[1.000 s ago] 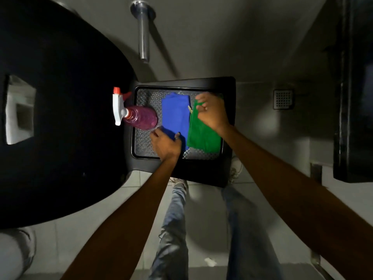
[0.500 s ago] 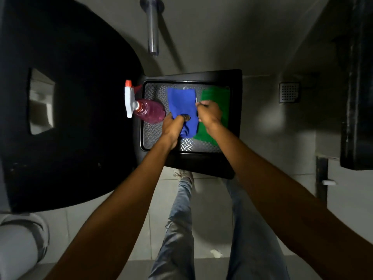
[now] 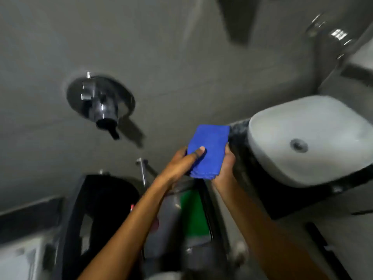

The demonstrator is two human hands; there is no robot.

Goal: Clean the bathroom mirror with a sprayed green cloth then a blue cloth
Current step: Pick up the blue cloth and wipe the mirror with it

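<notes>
A folded blue cloth (image 3: 210,147) is held up in front of the grey wall, between both hands. My left hand (image 3: 182,161) grips its left edge with the thumb pressed on top. My right hand (image 3: 225,168) supports it from below and the right. The green cloth (image 3: 191,213) lies below on the black tray (image 3: 209,211), partly hidden by my left forearm. Only a red speck of the spray bottle (image 3: 132,207) shows beside that forearm. The mirror is not in view.
A white basin (image 3: 310,138) sits on a dark counter at the right. A chrome wall valve (image 3: 101,102) and a small spout (image 3: 142,170) stick out of the wall at left. A black toilet seat (image 3: 105,199) lies at lower left.
The blue cloth has been lifted off the tray by both hands and raised toward the wall. The view has swung up and right, bringing the basin into sight. The green cloth stays on the tray.
</notes>
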